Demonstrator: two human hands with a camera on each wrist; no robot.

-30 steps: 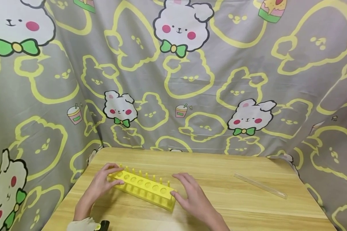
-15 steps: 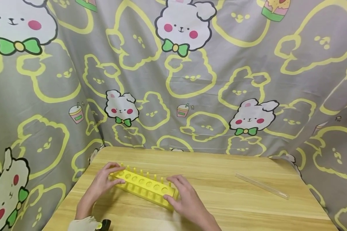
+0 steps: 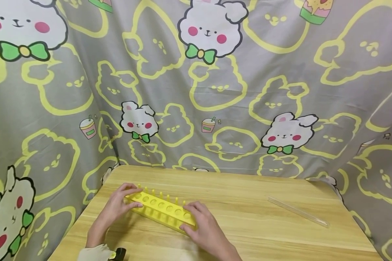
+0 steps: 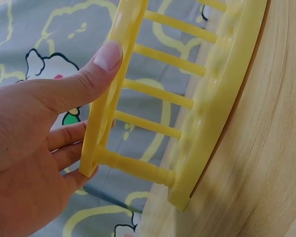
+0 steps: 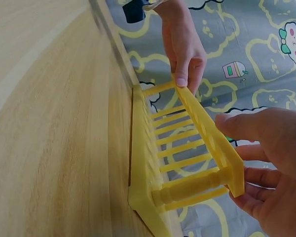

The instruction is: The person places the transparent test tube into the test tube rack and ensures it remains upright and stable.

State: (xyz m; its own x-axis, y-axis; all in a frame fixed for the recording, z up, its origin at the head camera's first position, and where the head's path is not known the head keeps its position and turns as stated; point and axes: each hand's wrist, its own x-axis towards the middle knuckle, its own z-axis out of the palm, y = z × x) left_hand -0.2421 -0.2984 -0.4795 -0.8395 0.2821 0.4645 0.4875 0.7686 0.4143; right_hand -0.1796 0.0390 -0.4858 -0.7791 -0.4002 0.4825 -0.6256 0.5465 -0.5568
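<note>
A yellow test tube rack [image 3: 166, 207] stands on the table, its long side running from back left to front right. It has a row of round holes on top and short pegs along the back. My left hand [image 3: 115, 207] holds its left end by the top plate, thumb [image 4: 101, 66] on the near side and fingers behind. At the other end, my right hand [image 3: 205, 227] grips the top plate too, with the thumb [image 5: 237, 126] in front and the fingertips [image 5: 241, 197] round the far side. The rack's right end is partly hidden by that hand.
To the right a clear slender tube [image 3: 298, 211] lies on the wooden table [image 3: 248, 203]. Grey patterned cloth [image 3: 222, 108] hangs behind the table and at both sides. A dark band [image 3: 119, 254] shows by the left sleeve [image 3: 96, 253].
My right hand has moved left and closed round the rack's right end. The left hand keeps its hold on the left end. The head view has shifted slightly.
</note>
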